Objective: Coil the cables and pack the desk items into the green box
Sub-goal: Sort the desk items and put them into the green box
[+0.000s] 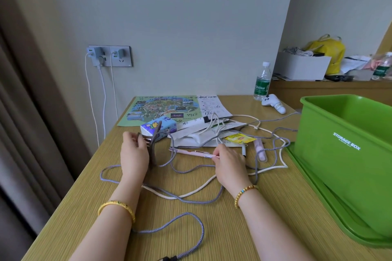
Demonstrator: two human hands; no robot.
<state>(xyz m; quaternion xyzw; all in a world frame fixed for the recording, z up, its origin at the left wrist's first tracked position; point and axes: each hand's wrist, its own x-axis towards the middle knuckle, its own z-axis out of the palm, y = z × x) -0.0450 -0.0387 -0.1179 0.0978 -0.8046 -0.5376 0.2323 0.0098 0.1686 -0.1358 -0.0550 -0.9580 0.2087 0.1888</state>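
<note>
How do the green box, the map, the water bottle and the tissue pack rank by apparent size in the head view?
1. Green box, by far the largest, though also nearest the camera.
2. Map.
3 and 4. Water bottle and tissue pack look about alike; the bottle stands farther back, so no ranking between them.

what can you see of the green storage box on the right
The green storage box is glossy plastic, rectangular, with a thick rolled rim and white "STORAGE BOX" lettering on its near wall. It is open-topped and upright at the desk's right side, standing on a matching green lid that lies flat beneath it like a tray. The visible part of its interior shows nothing inside. The frame edge cuts off its right part. Neither hand touches it; a grey cable runs up to its left wall.
</note>
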